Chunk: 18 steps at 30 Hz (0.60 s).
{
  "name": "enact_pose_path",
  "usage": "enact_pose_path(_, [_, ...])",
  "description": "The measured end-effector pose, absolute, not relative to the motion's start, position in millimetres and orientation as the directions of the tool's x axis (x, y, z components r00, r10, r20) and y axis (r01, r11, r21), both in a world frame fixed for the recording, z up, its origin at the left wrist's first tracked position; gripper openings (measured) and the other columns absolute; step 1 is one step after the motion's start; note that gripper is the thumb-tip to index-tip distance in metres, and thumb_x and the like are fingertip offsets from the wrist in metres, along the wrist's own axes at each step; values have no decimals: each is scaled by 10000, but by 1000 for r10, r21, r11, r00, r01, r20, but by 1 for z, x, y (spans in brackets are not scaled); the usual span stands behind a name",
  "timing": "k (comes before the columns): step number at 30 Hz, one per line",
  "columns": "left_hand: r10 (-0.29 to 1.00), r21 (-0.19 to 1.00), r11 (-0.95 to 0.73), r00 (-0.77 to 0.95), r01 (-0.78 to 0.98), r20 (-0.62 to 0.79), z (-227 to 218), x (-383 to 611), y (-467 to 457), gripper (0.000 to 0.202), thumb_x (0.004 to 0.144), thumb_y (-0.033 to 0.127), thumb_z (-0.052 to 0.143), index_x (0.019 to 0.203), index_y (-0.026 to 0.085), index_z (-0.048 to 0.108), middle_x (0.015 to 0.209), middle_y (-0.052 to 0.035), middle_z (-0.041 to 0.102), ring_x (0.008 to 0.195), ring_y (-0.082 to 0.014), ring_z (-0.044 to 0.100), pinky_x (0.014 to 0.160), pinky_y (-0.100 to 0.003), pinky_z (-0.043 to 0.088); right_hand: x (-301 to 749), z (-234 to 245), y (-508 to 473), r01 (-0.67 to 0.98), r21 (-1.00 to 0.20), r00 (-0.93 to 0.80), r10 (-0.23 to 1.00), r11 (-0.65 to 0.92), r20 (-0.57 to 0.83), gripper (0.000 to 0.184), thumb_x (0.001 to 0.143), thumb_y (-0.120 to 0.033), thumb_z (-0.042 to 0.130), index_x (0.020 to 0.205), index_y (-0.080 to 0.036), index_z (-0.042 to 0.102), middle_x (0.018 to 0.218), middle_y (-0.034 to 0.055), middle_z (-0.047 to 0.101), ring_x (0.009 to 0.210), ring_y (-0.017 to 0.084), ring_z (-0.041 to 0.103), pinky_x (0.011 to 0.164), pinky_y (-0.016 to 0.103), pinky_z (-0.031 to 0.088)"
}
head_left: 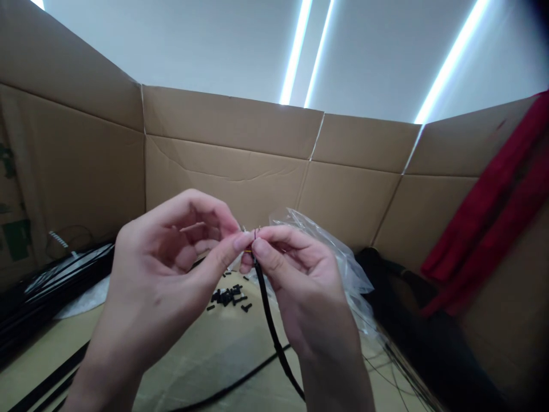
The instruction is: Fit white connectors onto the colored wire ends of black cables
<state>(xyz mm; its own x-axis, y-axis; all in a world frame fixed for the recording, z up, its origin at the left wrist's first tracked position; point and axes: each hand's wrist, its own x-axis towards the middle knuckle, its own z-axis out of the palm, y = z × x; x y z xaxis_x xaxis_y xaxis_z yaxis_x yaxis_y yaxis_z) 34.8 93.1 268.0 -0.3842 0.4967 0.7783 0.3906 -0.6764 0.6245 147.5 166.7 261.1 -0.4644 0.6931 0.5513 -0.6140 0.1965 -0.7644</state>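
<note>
Thin coloured wires (249,249) come out of the end of a black cable (268,312) in the middle of the view. My left hand (175,269) pinches some of these wires between thumb and index finger. Against it, my right hand (300,274) is closed with thumb and fingers on the wires just above the cable's black sheath. The fingertips of both hands almost meet, and they hide most of the wire ends. From there the cable hangs down past my right wrist.
Several small black pieces (229,294) lie on the table (206,349) beyond my hands. Clear plastic bags (343,263) sit at the right. Bundled black cables (47,286) lie at the left. Cardboard walls (227,120) surround the table, and red cloth (484,212) hangs at the right.
</note>
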Motion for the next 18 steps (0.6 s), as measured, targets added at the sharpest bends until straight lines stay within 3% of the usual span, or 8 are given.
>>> enact_pose_path(5, [433, 497, -721, -245, 483, 867, 267, 34, 91, 209, 740, 67, 762, 832, 244, 699, 769, 91, 709, 669, -33, 681, 646, -28, 559, 149, 259, 165, -614, -747, -382, 733, 254, 564, 69, 747, -182, 810, 741, -218, 751, 698, -49, 740, 640, 34, 682, 659, 85, 554])
enact_pose_path(8, [438, 508, -698, -261, 505, 860, 267, 33, 93, 231, 751, 47, 746, 841, 256, 706, 775, 109, 723, 676, -27, 697, 659, -14, 561, 150, 259, 163, -622, -747, -395, 729, 236, 559, 57, 758, -175, 802, 755, -207, 755, 715, -40, 753, 649, 36, 691, 665, 84, 559])
enact_pose_path(12, [432, 568, -684, -373, 458, 821, 266, 31, 94, 266, 719, 69, 792, 854, 291, 735, 784, 130, 743, 685, -26, 717, 618, 14, 547, 150, 264, 162, -663, -746, -493, 710, 69, 504, 45, 760, -140, 788, 754, -150, 745, 695, -8, 751, 609, 45, 681, 644, 98, 573])
enact_pose_path(18, [490, 611, -720, -381, 330, 784, 267, 27, 93, 247, 757, 130, 787, 939, 295, 769, 758, 75, 775, 617, -74, 735, 620, -37, 579, 152, 266, 167, -640, -744, -675, 602, -190, 427, 18, 810, -114, 732, 793, -118, 724, 735, 7, 754, 637, 56, 698, 645, 111, 587])
